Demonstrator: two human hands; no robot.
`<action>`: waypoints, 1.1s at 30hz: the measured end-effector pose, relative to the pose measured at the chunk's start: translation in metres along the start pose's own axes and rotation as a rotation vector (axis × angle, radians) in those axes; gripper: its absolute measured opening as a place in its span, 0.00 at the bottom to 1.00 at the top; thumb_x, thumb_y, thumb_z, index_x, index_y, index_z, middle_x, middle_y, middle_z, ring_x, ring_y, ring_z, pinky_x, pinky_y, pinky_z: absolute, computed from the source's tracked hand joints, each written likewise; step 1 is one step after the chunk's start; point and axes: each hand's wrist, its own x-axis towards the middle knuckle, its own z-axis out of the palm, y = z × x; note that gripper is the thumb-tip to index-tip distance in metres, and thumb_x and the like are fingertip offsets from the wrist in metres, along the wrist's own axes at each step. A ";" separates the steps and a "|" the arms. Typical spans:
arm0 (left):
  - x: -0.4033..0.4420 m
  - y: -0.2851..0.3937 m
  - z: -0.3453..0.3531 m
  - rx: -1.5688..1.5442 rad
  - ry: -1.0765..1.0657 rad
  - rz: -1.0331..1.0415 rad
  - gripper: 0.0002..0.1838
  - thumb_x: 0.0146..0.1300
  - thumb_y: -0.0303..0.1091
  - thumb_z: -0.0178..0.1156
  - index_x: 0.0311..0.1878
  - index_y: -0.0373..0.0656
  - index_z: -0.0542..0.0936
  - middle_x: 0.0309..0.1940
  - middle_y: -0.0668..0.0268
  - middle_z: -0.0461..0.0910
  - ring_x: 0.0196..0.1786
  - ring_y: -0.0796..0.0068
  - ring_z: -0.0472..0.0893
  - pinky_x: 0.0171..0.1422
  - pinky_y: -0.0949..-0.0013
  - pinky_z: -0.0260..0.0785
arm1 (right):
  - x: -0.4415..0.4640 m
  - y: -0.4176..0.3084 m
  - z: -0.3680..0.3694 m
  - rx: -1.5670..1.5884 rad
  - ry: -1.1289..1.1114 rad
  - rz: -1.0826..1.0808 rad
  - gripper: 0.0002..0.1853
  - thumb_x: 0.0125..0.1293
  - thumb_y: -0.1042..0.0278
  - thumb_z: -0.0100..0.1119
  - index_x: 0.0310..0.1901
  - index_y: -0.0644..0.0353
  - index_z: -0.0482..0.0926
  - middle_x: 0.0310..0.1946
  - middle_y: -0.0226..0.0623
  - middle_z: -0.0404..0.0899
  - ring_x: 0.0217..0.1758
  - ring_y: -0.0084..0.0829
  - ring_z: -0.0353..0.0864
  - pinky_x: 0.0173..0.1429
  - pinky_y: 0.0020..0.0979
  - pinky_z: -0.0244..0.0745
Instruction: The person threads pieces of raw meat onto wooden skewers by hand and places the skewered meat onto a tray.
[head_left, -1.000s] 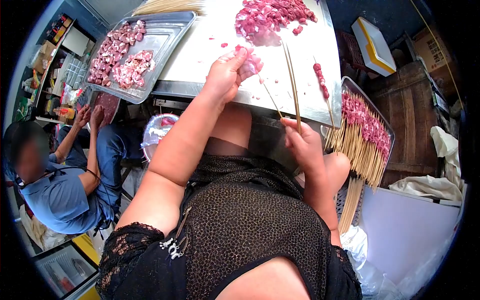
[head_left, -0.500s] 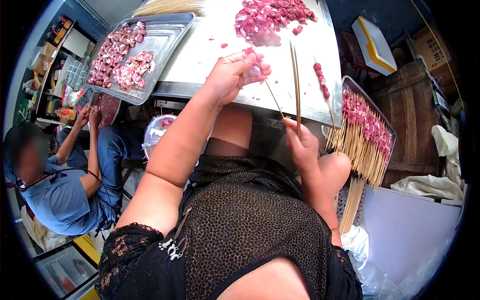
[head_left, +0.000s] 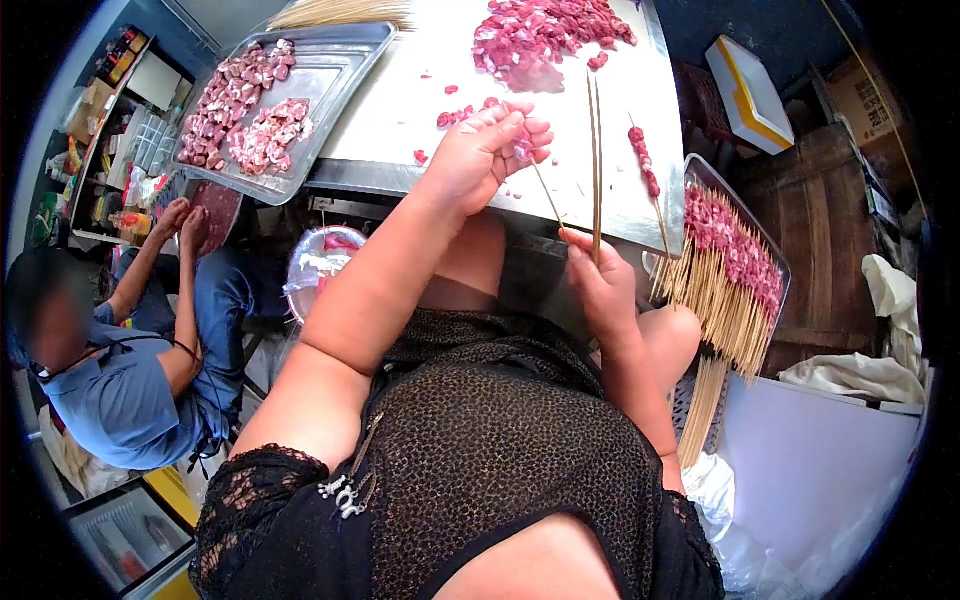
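Note:
My left hand is closed around small raw meat pieces over the front edge of the white table. My right hand grips several bamboo skewers below that edge. One thin skewer slants up from it to the meat in my left fingers, which hide its tip. Other skewers point straight away from me over the board. A finished meat skewer lies to the right. Beyond my hands is a pile of cut red meat, and loose bits lie beside my left hand.
At the left, a metal tray holds pale meat chunks. A tray of loaded skewers stands right of the table. A bowl with plastic is under the table's left side. A co-worker sits at the left, hands together.
My left hand has shifted slightly right and toward me. More loose meat bits now show on the table beside it. My right hand has barely moved.

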 end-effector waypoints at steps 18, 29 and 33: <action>0.014 0.003 -0.011 -0.133 0.183 -0.020 0.16 0.70 0.35 0.44 0.51 0.30 0.70 0.44 0.49 0.78 0.49 0.58 0.79 0.56 0.57 0.73 | 0.000 0.006 -0.002 0.074 0.075 0.101 0.12 0.67 0.74 0.51 0.49 0.65 0.77 0.21 0.21 0.69 0.22 0.12 0.63 0.26 0.16 0.59; 0.010 0.003 -0.021 0.034 0.096 -0.189 0.15 0.70 0.39 0.46 0.50 0.36 0.70 0.46 0.46 0.77 0.48 0.59 0.80 0.52 0.60 0.76 | -0.001 0.004 -0.004 -0.005 0.080 0.011 0.12 0.66 0.74 0.51 0.49 0.65 0.77 0.22 0.22 0.70 0.23 0.13 0.64 0.27 0.16 0.60; 0.005 -0.006 -0.014 0.071 0.057 -0.105 0.17 0.69 0.37 0.49 0.55 0.37 0.69 0.48 0.48 0.76 0.49 0.61 0.80 0.52 0.61 0.76 | -0.001 0.003 -0.004 -0.022 0.067 0.015 0.12 0.66 0.74 0.51 0.50 0.65 0.77 0.22 0.22 0.70 0.23 0.13 0.64 0.27 0.16 0.60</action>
